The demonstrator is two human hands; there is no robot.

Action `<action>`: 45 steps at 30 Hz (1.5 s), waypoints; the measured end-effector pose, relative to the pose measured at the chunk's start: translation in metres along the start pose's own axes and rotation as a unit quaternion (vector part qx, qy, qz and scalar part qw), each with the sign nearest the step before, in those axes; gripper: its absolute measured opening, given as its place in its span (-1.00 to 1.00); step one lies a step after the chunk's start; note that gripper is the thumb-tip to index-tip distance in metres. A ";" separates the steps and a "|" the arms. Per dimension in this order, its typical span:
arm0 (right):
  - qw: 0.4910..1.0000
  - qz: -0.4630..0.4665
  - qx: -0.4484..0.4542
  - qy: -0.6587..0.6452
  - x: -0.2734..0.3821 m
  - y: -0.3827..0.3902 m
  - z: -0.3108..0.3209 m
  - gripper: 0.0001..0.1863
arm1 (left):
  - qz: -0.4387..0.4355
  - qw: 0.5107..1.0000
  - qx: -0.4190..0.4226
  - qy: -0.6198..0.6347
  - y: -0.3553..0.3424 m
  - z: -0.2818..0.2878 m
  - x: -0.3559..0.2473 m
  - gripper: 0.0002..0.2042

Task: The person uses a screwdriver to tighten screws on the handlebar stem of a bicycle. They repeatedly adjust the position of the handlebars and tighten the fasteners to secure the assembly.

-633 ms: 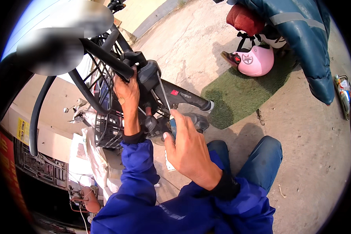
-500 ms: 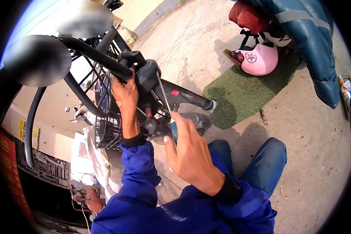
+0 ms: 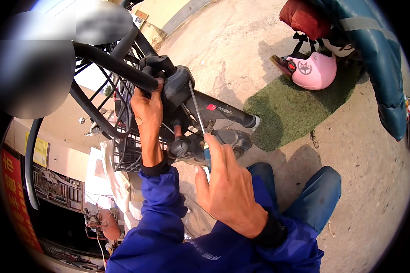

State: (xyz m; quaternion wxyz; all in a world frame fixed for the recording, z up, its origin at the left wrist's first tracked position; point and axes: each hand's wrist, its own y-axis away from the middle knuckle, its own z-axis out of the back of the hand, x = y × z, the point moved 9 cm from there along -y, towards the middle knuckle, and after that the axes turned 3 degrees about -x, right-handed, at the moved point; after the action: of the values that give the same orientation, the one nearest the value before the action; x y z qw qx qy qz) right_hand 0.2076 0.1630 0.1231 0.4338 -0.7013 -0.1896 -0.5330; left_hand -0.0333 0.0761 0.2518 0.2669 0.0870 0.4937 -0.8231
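A screwdriver [image 3: 197, 108] with a long metal shaft and a blue handle is in my right hand [image 3: 230, 184]. My fingers are closed around its handle, and the shaft slants up to the edge of a dark plastic housing [image 3: 176, 87] on a bike-like vehicle. Whether the tip sits in a screw is too small to tell. My left hand [image 3: 148, 113] grips the vehicle beside that housing, under the end of a thick black tube [image 3: 118, 67]; its thumb shows, while most fingers are hidden behind. Below the housing runs a dark frame tube [image 3: 223, 110] with a red mark.
A black wire basket [image 3: 127, 152] hangs left of my left hand. On a green mat [image 3: 282, 118] lies a pink helmet [image 3: 315, 73], near a dark teal padded cover [image 3: 373, 59] and a red cloth [image 3: 303, 19]. Farther left are white sheeting [image 3: 107, 177] and a reddish tank [image 3: 109, 224].
The view has shifted slightly, so the mat and helmet appear farther right. Both hands keep their grips, and the screwdriver shaft still reaches the same edge of the housing.
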 end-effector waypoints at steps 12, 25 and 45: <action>0.998 0.044 -0.039 0.019 0.001 0.001 0.005 -0.27 | -0.084 0.992 -0.012 -0.093 -0.003 0.006 0.010 -0.59; 0.998 0.027 -0.050 -0.022 0.000 -0.008 0.021 -0.36 | -0.008 0.999 0.014 -0.047 -0.007 0.003 0.009 -0.65; 0.999 0.029 -0.018 0.011 0.001 -0.012 0.025 -0.44 | 0.000 0.991 0.116 0.069 0.011 0.005 0.004 -0.51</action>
State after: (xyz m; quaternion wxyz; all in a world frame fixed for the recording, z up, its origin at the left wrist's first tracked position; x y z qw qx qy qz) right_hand 0.2139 0.1902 0.1273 0.4379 -0.7085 -0.1549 -0.5313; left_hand -0.0305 0.0660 0.2441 0.2201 0.1737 0.4117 -0.8671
